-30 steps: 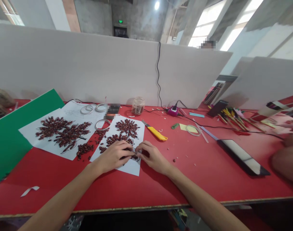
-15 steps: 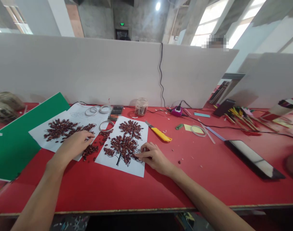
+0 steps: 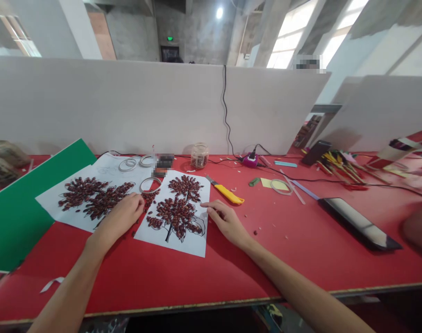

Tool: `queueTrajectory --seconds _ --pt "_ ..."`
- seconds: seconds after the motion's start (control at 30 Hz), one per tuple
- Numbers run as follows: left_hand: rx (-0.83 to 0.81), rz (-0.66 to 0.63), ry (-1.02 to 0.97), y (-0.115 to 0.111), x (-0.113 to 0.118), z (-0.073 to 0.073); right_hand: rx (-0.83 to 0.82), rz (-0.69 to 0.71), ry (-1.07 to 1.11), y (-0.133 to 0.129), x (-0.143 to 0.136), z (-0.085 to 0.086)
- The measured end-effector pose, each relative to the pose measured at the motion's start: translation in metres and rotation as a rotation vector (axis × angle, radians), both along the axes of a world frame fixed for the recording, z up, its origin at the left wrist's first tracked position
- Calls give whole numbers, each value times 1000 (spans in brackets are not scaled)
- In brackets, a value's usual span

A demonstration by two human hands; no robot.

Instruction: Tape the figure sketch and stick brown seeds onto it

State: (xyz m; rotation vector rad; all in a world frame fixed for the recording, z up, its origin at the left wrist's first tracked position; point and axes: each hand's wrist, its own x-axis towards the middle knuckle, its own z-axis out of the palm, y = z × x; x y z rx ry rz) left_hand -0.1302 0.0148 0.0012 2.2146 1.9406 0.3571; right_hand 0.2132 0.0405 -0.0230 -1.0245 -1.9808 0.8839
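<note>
Left hand [image 3: 122, 216]: knuckles up over loose brown seeds [image 3: 145, 198], between two seeded sheets.
Right hand [image 3: 226, 220]: fingertips on right edge of near tree sheet [image 3: 176, 213].
Utility knife [image 3: 226, 190]: just beyond, on red table [image 3: 266, 249].

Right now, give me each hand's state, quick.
Left hand: fingers curled over the loose seeds, grip cannot be told.
Right hand: open, flat on the sheet edge, holding nothing.
</note>
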Motion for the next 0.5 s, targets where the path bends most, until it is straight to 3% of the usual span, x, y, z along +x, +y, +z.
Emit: queueTrajectory --seconds 0.1,0.23,0.33,0.5 --pt "-28 -261 -204 0 36 14 -14 -10 12 1 0 -1" --pt "-61 -522 -203 10 90 23 -25 1 33 0 -1 -2" --pt "-76 -597 -141 22 113 19 -18 1 32 0 -1 -3" --pt "-122 -632 -90 34 120 16 -28 13 32 -1 0 -2"
